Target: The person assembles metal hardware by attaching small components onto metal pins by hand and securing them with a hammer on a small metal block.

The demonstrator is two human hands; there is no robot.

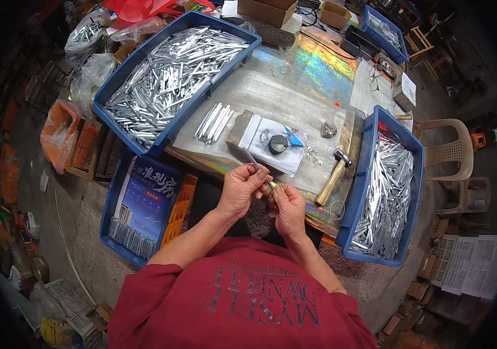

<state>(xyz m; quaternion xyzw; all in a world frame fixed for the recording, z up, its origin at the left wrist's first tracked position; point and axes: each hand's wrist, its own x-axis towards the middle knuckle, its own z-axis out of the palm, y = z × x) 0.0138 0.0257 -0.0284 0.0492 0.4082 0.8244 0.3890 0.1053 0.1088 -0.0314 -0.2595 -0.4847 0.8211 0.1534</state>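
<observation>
A slim silver metal piece [252, 159] slants up to the left between my hands, over the table's near edge. My left hand [241, 189] is closed round its middle. Fingertips of my right hand [288, 210] pinch at its lower end, which is mostly hidden. Just beyond my hands lies a block covered with white paper [256, 135], bearing a round black object [277, 144] and a blue piece [296, 138]. To its left is a neat row of silver metal pieces [214, 123]. Small pale bits [313, 156] are scattered right of the block.
A hammer [334, 177] with a wooden handle lies at the table's right. Blue trays heaped with metal pieces stand at far left [102, 104] and right [350, 228]. Below the left tray, another blue tray [106, 224] holds a printed sheet. A plastic chair [447, 148] stands beyond.
</observation>
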